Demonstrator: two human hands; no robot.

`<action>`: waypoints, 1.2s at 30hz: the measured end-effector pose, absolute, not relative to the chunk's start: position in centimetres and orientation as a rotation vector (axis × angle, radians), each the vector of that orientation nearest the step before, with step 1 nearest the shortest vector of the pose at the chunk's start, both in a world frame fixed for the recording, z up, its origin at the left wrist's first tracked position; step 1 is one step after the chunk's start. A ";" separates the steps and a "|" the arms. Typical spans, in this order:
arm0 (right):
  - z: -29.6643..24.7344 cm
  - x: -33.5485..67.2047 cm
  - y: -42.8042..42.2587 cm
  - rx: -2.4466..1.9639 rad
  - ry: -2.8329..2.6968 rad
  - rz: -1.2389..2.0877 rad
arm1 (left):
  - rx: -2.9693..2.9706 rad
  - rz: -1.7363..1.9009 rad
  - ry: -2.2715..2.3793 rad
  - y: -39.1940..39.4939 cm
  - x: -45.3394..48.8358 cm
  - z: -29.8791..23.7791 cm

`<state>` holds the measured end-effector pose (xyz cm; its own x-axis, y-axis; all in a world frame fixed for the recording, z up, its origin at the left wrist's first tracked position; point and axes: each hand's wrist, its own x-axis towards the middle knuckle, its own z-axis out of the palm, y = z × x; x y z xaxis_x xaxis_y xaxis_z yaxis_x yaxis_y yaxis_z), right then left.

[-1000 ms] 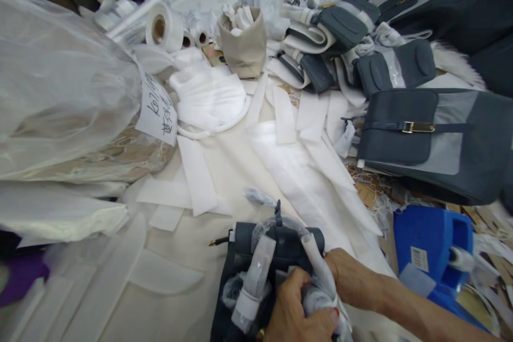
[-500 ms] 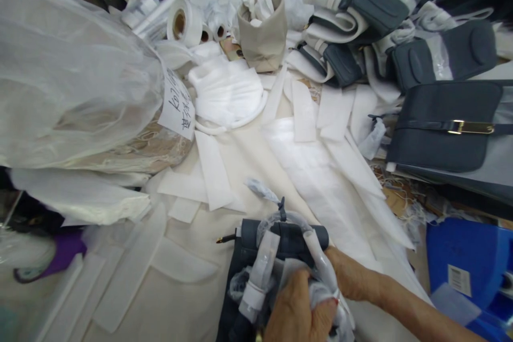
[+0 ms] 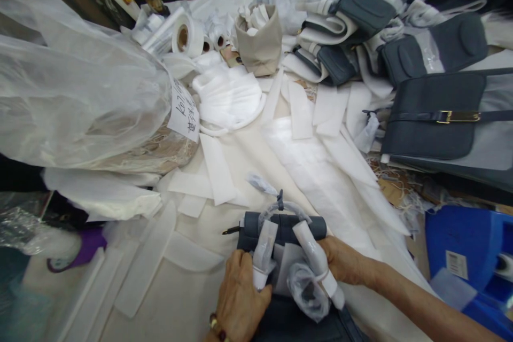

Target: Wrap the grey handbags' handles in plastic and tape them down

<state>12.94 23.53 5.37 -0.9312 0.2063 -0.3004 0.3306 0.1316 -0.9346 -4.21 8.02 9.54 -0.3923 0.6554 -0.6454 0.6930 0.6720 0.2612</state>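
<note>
A dark blue-grey handbag (image 3: 284,228) lies at the lower middle, its rolled top edge facing away from me. Its handle (image 3: 306,240) is wrapped in clear plastic and white foam, and a plastic-wrapped bundle (image 3: 308,291) rests against the front. My left hand (image 3: 242,291), with a beaded bracelet at the wrist, is closed on the bag's left side beside one wrapped handle end. On the right side my right hand (image 3: 340,259) grips the bag, its fingertips hidden behind it. A small plastic-wrapped tag (image 3: 261,184) lies just beyond the handle.
White foam strips (image 3: 218,168) lie about the table. A large plastic-covered stack (image 3: 88,101) stands left, a beige fabric bin (image 3: 260,45) and plastic rolls (image 3: 188,36) at the back. Dark bag pieces (image 3: 433,117) are piled right, above a blue plastic container (image 3: 465,256).
My left hand has moved left, from the middle of the bag to its left side. The wrapped bundle and right handle end now show uncovered. My right hand stays at the right side.
</note>
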 end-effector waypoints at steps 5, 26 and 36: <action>5.4 13.0 23.6 0.558 2.288 -1.957 | 0.862 -0.021 2.104 8.8 -5.3 10.7; 5.1 13.1 23.4 0.584 2.347 -1.908 | 0.557 0.306 1.630 7.9 -6.5 10.3; 5.3 13.1 23.4 0.600 2.287 -1.922 | 0.407 0.474 1.532 7.1 -6.9 9.7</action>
<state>13.14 23.44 5.34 -0.9183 0.2353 -0.3185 0.3542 0.1287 -0.9263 -6.94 7.09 9.74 -0.0179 0.5324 -0.8463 -0.0387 0.8455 0.5326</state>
